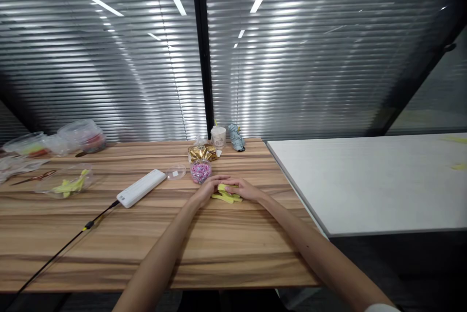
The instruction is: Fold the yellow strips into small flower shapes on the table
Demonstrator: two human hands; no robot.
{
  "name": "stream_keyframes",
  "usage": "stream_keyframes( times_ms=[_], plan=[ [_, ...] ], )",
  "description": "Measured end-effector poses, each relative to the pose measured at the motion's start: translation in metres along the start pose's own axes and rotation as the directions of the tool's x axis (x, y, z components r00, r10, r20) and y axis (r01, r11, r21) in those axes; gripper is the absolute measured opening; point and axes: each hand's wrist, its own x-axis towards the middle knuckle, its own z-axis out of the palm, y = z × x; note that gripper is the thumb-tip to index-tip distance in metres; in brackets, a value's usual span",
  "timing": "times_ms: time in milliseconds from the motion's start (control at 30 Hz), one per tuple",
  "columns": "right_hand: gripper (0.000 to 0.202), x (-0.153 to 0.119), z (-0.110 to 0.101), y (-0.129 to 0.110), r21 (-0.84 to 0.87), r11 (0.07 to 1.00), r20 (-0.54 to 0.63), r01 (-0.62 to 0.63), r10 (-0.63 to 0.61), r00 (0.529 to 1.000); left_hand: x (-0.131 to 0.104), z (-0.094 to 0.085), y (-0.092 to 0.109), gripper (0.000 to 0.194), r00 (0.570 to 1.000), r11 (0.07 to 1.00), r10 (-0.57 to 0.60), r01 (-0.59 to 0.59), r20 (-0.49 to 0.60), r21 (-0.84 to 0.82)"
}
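Note:
Both hands meet over a small yellow bundle of soft-looking strips on the wooden table. My left hand is at its left side, fingers curved over its upper edge. My right hand lies on it from the right, with bent fingers pressed on the yellow material. Just behind my left hand stands a clear round tub of pink and purple pieces. A clear lid with a white label lies left of the tub.
Behind the tub are a gold packet, a white cup and a grey-blue wrapped item. Leftward lie a white power strip with cable, scissors and a container with yellow strips. A white table adjoins at right.

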Motion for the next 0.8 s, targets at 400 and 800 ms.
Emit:
stream_keyframes(
  times_ms=[400,800],
  plan=[
    [0.044,-0.0002,-0.0001,0.0013,-0.036,0.999,-0.010,-0.013,0.013,1.000,0.0008,-0.0015,-0.0004,0.040,1.000,1.000,-0.018,0.018,0.006,-0.007],
    [0.045,0.0000,-0.0004,0.0045,-0.035,0.999,-0.014,-0.027,0.027,1.000,0.0037,-0.0047,-0.0059,0.038,1.000,1.000,0.015,-0.015,-0.009,0.018]
  ],
)
